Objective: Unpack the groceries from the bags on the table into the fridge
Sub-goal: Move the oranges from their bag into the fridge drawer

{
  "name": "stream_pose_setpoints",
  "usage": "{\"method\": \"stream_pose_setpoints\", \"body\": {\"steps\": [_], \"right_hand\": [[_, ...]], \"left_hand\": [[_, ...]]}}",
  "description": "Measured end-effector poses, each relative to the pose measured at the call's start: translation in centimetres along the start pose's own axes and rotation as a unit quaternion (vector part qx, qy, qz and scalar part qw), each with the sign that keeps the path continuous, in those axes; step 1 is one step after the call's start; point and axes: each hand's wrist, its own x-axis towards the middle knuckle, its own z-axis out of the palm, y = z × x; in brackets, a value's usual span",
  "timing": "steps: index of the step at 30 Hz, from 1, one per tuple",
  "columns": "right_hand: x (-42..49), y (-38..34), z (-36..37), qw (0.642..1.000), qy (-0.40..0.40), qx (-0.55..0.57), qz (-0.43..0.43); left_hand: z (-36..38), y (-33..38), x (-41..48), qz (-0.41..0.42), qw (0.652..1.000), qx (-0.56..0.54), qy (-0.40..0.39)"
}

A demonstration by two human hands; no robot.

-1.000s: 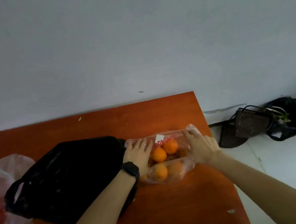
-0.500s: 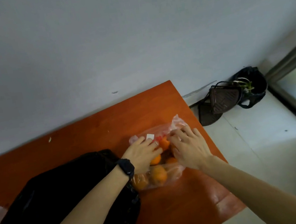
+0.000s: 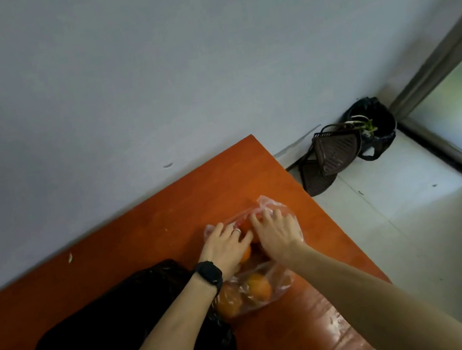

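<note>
- On the bench (image 3: 155, 223), toward its right end: clear bag (image 3: 283, 283) of oranges (image 3: 259, 287), lying flat, its near-left edge against the black bag (image 3: 114, 344).
- Long axis runs away from the person, tilted right. Loaded end is nearest the body, loose mouth at the far end.
- 2 oranges show clearly in the near end. There's more orange under the grips, count hidden.
- Right grip (image 3: 278, 232): fingers curled down into the plastic at the mouth, holding it.
- Left grip (image 3: 226, 246): laid over the bag just beside the right one, fingertips on the plastic. Can't tell if it pinches or only presses. Watch (image 3: 209, 276) on the wrist, ring (image 3: 237, 230) on 1 finger.
- Key relation: both grips sit at the mouth end, with the fruit weight behind them, toward the person. My read: the mouth needs gathering shut before any lift, otherwise oranges can roll out the far side.
- Both grips are equally near. The right has the surer hold, so it's the likelier carrier.
- Progress looks early. Fridge not in view.
- Floor, right of the bench: dark baskets (image 3: 335, 152) against the wall, well apart.
</note>
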Motion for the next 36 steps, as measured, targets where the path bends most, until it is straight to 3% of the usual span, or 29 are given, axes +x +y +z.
{"method": "stream_pose_setpoints", "body": {"steps": [3,7,10,14,19,27,36], "right_hand": [[-1.6,0.8,-0.6,0.998,0.023,0.065,-0.006],[-6.7,4.9,-3.3,0.961,0.054,0.271,0.003],[-12.1,8.5,-5.1,0.88,0.081,0.465,0.046],[-19.2,12.7,-4.1,0.788,0.139,0.592,0.096],[-29.5,17.8,1.5,0.729,0.252,0.592,0.233],[-53.6,25.7,12.8,0.637,0.325,0.547,0.435],[-76.8,29.4,20.8,0.522,0.436,0.477,0.556]], "left_hand": [[-0.7,-0.3,-1.1,-0.013,0.998,-0.05,0.024],[-3.0,-0.4,-3.5,-0.007,0.98,-0.119,0.158],[-6.4,0.1,-4.4,-0.024,0.959,-0.135,0.25],[-12.7,3.8,-3.4,-0.023,0.932,-0.262,0.25],[-19.5,15.3,-0.2,0.061,0.901,-0.383,0.195],[-25.7,43.6,-0.4,0.254,0.827,-0.496,0.079],[-30.4,69.8,-5.8,0.425,0.783,-0.453,0.025]]}}
